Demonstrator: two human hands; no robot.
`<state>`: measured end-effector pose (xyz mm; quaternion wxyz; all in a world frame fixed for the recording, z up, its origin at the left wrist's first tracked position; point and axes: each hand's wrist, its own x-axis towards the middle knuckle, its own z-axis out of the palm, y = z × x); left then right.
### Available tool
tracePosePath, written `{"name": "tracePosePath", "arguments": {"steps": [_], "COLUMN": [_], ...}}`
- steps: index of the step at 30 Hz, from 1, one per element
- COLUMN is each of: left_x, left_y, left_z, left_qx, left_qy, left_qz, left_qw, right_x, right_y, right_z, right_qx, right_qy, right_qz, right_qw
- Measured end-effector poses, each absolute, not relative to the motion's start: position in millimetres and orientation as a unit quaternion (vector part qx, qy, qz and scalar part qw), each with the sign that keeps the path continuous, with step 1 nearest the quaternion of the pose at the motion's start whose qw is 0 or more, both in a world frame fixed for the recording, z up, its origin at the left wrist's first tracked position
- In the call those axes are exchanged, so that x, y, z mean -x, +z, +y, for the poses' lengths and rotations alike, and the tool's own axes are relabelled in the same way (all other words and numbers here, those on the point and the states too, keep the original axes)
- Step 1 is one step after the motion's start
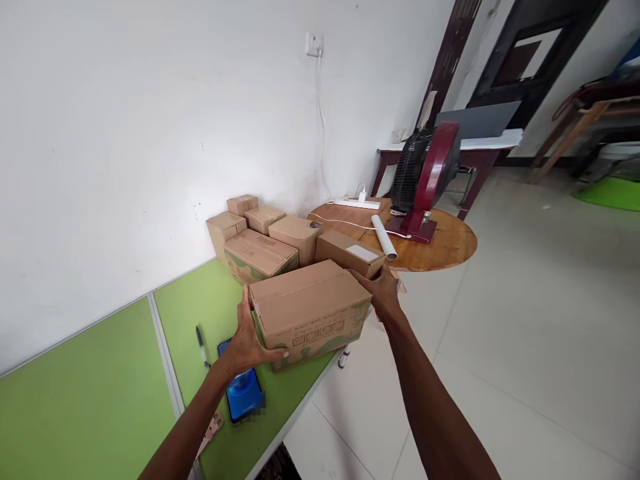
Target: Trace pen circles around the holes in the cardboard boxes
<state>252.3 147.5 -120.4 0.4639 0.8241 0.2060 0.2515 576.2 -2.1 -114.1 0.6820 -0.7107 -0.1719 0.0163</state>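
Between my two hands is a brown cardboard box (310, 300) with green and dark print on its near side. It sits at the right end of the green tabletop (90, 393). My left hand (250, 340) grips its left end, thumb along the front face and fingers on the far edge. At the right end, my right hand (380, 293) holds the box by its far corner, its fingertips partly hidden. Right behind it are a box with a white label (350, 252) and a printed carton (260, 252).
More cardboard boxes (295, 230) cluster against the wall. A phone (244, 393) and a pen (203, 345) lie left of my left hand. Beyond the boxes, a round wooden table (450, 243) carries a fan (430, 173), a white tube (384, 237) and a power strip (357, 204).
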Motion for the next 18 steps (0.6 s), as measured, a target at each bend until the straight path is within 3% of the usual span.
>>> {"name": "tracePosePath", "arguments": {"steps": [6, 13, 18], "left_x": [-275.1, -348.1, -388.2], "left_y": [-132.0, -130.1, -124.5], "left_z": [105.7, 81.6, 79.5], "left_qx": [-0.8, -0.801, -0.776], "left_qy": [0.351, 0.367, 0.351], "left_qz": [0.288, 0.342, 0.365], "left_qw": [0.393, 0.327, 0.375], "right_x": [-563.4, -549.8, -498.6], "right_y": [-94.5, -57.4, -48.6], "right_z": [-50.6, -99.5, -122.5], "right_qx": [0.714, 0.658, 0.636], "right_qy": [-0.109, -0.241, -0.297], "right_qz": [-0.072, -0.03, -0.067], "right_qw": [0.688, 0.712, 0.709]}}
